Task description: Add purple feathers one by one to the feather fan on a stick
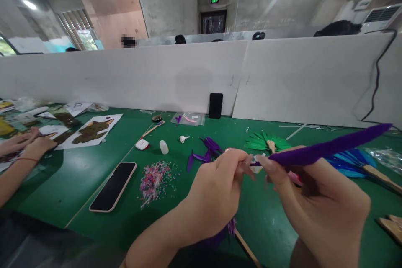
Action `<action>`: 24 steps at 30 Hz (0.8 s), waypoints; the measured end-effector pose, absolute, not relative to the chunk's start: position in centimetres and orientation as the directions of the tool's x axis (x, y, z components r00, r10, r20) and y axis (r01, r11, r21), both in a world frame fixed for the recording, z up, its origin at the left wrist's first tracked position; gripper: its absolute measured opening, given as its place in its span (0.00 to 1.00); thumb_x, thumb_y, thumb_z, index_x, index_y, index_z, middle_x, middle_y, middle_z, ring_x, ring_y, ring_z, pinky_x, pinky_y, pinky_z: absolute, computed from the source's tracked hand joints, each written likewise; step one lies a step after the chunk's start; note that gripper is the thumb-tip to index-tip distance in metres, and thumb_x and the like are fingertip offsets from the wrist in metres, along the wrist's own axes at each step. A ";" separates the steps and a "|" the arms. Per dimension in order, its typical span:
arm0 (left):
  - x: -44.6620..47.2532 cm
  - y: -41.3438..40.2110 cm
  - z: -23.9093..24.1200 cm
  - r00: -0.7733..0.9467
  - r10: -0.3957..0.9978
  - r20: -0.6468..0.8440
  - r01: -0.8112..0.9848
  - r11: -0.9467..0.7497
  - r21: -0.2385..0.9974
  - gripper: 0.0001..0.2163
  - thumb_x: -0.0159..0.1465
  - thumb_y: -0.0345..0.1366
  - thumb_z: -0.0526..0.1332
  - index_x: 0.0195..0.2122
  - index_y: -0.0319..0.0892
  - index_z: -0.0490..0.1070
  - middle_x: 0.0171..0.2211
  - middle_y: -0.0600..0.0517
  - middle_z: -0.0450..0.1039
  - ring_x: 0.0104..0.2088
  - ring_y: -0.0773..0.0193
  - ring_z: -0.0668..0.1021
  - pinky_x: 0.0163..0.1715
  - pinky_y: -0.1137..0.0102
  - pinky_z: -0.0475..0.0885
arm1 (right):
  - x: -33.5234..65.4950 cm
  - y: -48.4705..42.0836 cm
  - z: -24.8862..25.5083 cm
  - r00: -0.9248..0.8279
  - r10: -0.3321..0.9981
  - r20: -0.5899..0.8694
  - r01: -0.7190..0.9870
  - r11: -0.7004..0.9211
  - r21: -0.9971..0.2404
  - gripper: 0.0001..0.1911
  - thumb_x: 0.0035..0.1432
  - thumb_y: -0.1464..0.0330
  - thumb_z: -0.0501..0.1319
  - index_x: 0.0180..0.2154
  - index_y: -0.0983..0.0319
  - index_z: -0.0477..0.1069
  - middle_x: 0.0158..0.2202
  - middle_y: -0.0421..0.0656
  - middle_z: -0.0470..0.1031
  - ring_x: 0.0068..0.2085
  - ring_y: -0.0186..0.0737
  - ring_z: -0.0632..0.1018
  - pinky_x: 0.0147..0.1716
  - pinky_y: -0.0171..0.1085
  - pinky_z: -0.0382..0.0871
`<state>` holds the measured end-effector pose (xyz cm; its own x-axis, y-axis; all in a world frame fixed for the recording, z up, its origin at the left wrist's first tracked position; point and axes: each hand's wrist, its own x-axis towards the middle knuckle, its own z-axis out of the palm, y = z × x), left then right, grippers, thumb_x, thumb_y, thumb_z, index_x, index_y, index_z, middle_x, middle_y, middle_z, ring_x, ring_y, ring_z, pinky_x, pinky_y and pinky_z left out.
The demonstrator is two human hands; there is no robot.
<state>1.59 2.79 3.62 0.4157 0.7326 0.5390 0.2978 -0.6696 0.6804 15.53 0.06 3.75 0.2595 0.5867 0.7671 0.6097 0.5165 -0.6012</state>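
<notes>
Head view: left hand (216, 188) and right hand (317, 201) raised together above the near edge of the green felt-covered counter (94, 167). Right grip pinched tight on the lower end of a long fuzzy purple feather (326, 147), slanting up toward the right edge of the frame. Left grip narrow, fingertips (243, 160) pressed at the same feather's tip, just touching the right thumb; something small and white between the two grips, too hidden to name. Below the left wrist, a purple-fringed wooden stick (243, 245) poking toward the near edge.

Further in on the counter: a black smartphone in a pale pink case (113, 186) lying flat, a scatter of tiny pink and multicoloured beads (153, 180) just beside it, a small white plastic bottle (163, 147), loose purple feathers (204, 153), a green feather fan (266, 142) and a blue feather fan (351, 164) behind the right hand. Upright against the white partition board (157, 79), a black phone (215, 105). At the left edge, another person's hands (25, 144) on printed paper sheets (91, 132).
</notes>
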 end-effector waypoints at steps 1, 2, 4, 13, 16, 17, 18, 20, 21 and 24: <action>1.5 2.8 3.8 0.426 0.740 0.521 0.289 -0.657 0.697 0.08 0.68 0.27 0.47 0.38 0.41 0.65 0.29 0.54 0.73 0.20 0.73 0.69 0.21 0.75 0.63 | 15.9 0.0 3.8 0.229 0.606 0.761 0.604 0.525 -0.600 0.03 0.55 0.69 0.66 0.32 0.55 0.74 0.22 0.33 0.69 0.22 0.29 0.66 0.21 0.31 0.59; 1.4 2.8 4.0 0.439 0.745 0.502 0.270 -0.642 0.717 0.08 0.69 0.28 0.47 0.37 0.41 0.65 0.28 0.54 0.74 0.19 0.73 0.69 0.21 0.76 0.64 | 16.2 0.0 3.9 0.209 0.626 0.751 0.594 0.529 -0.606 0.03 0.55 0.69 0.66 0.32 0.55 0.73 0.22 0.33 0.69 0.22 0.29 0.66 0.21 0.31 0.60; 1.2 2.8 4.2 0.453 0.769 0.452 0.219 -0.587 0.779 0.09 0.70 0.31 0.48 0.37 0.41 0.67 0.27 0.55 0.74 0.19 0.74 0.70 0.22 0.77 0.66 | 16.7 -0.1 4.0 0.179 0.650 0.739 0.580 0.537 -0.613 0.03 0.56 0.70 0.65 0.31 0.56 0.73 0.21 0.33 0.68 0.22 0.29 0.67 0.21 0.30 0.61; 1.1 2.4 4.6 0.488 0.846 0.216 -0.020 -0.237 0.971 0.11 0.69 0.43 0.52 0.36 0.41 0.68 0.25 0.54 0.77 0.16 0.74 0.73 0.17 0.79 0.68 | 17.3 -0.3 4.2 0.127 0.691 0.711 0.572 0.535 -0.622 0.06 0.57 0.66 0.64 0.28 0.57 0.70 0.19 0.34 0.67 0.19 0.30 0.66 0.17 0.32 0.57; 1.2 2.4 4.4 0.464 0.855 0.231 -0.037 -0.241 0.970 0.10 0.69 0.42 0.52 0.35 0.42 0.67 0.24 0.55 0.75 0.16 0.75 0.72 0.17 0.80 0.68 | 17.3 -0.3 4.4 0.129 0.688 0.714 0.563 0.542 -0.624 0.08 0.57 0.66 0.64 0.27 0.57 0.70 0.19 0.34 0.67 0.18 0.29 0.66 0.17 0.32 0.57; 1.3 2.5 4.4 0.452 0.860 0.236 -0.035 -0.247 0.968 0.10 0.69 0.42 0.52 0.35 0.42 0.66 0.23 0.55 0.75 0.16 0.75 0.71 0.17 0.80 0.68 | 17.3 -0.3 4.4 0.136 0.688 0.712 0.561 0.539 -0.628 0.07 0.57 0.66 0.64 0.27 0.57 0.70 0.19 0.34 0.67 0.18 0.29 0.66 0.17 0.31 0.57; 1.3 2.6 4.3 0.430 0.869 0.244 -0.028 -0.258 0.966 0.11 0.69 0.42 0.52 0.34 0.42 0.66 0.23 0.55 0.74 0.16 0.75 0.71 0.17 0.80 0.68 | 17.3 -0.3 4.4 0.144 0.691 0.709 0.559 0.535 -0.634 0.07 0.57 0.66 0.64 0.27 0.57 0.71 0.18 0.34 0.67 0.18 0.29 0.66 0.17 0.31 0.57; 1.4 2.8 4.2 0.364 0.888 0.280 -0.004 -0.299 0.954 0.11 0.69 0.41 0.51 0.33 0.42 0.65 0.25 0.55 0.75 0.17 0.75 0.72 0.17 0.80 0.68 | 17.3 -0.3 4.3 0.159 0.706 0.690 0.550 0.517 -0.656 0.07 0.57 0.65 0.65 0.28 0.57 0.71 0.18 0.34 0.67 0.18 0.30 0.66 0.17 0.32 0.58; 1.3 3.0 4.1 0.329 0.893 0.308 0.012 -0.330 0.944 0.11 0.69 0.39 0.51 0.32 0.42 0.64 0.25 0.55 0.75 0.18 0.75 0.72 0.18 0.80 0.69 | 17.4 -0.3 4.3 0.162 0.714 0.681 0.541 0.513 -0.667 0.07 0.57 0.65 0.64 0.28 0.57 0.71 0.18 0.34 0.67 0.18 0.30 0.66 0.17 0.32 0.58; 1.1 3.5 4.0 0.267 0.886 0.379 0.076 -0.412 0.908 0.10 0.69 0.33 0.50 0.30 0.42 0.61 0.24 0.56 0.74 0.19 0.75 0.72 0.21 0.80 0.69 | 17.4 -0.3 4.1 0.157 0.722 0.674 0.516 0.522 -0.680 0.06 0.57 0.65 0.64 0.29 0.57 0.71 0.18 0.34 0.66 0.18 0.29 0.65 0.16 0.31 0.57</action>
